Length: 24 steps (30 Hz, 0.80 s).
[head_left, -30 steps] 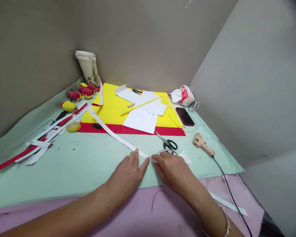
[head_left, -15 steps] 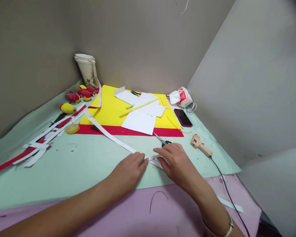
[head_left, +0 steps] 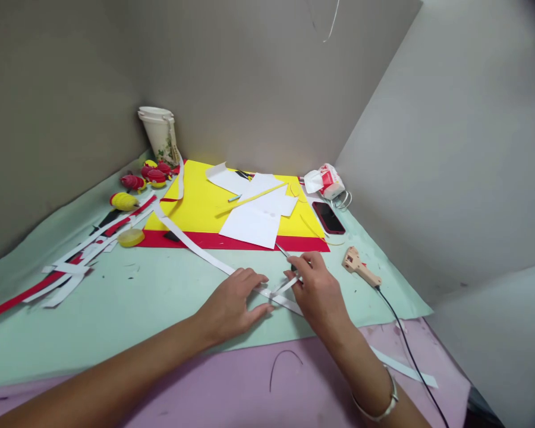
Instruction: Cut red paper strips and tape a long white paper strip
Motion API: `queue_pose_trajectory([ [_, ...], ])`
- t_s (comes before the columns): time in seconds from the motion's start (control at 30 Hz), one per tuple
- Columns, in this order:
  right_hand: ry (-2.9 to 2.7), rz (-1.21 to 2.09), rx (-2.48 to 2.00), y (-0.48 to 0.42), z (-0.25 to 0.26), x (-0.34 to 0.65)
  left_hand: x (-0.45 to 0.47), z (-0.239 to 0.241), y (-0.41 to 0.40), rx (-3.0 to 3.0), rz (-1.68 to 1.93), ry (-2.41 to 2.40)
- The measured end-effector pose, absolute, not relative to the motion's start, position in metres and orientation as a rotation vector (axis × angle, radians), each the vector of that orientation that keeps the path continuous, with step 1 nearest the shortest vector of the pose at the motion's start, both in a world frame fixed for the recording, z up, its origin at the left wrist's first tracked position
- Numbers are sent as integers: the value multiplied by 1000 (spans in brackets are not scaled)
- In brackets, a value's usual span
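Note:
A long white paper strip runs from the yellow sheet down under my left hand and on below my right. The left hand lies over it, thumb and fingers apart on either side, near where a narrow strip crosses. Between my right thumb and fingertips is that narrow white strip, its end lifted at a slant off the long one. My right hand is closed on it. Just behind that hand lie scissors, their handles mostly hidden by the fingers.
Yellow card over red card carries white paper. On the right are a glue gun with cord, a phone and a tissue pack. Left are paper strips, yellow tape and a white bin.
My left fingers have spread, the thumb now apart from them. The right hand has lifted the narrow strip's end up and slightly right, so more of it shows. The view has shifted slightly.

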State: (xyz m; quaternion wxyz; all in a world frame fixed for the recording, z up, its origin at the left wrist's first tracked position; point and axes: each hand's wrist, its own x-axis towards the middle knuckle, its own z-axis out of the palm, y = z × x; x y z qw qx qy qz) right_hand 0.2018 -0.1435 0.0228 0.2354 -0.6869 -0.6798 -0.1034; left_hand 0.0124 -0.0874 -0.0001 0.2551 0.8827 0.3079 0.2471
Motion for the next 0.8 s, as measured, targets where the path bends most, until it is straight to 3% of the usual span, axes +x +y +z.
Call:
queue_pose_trajectory([
  [0.4,-2023,105,-1327,-143,16,188,13,8,-79,2031,538,818],
  [0.63,-1827,-205,-2062,-137,11,224,13,11,-78,1842,506,906],
  [0.8,-1944,-192,-2194,-134,5,231,12,12,-76,1770,524,923],
])
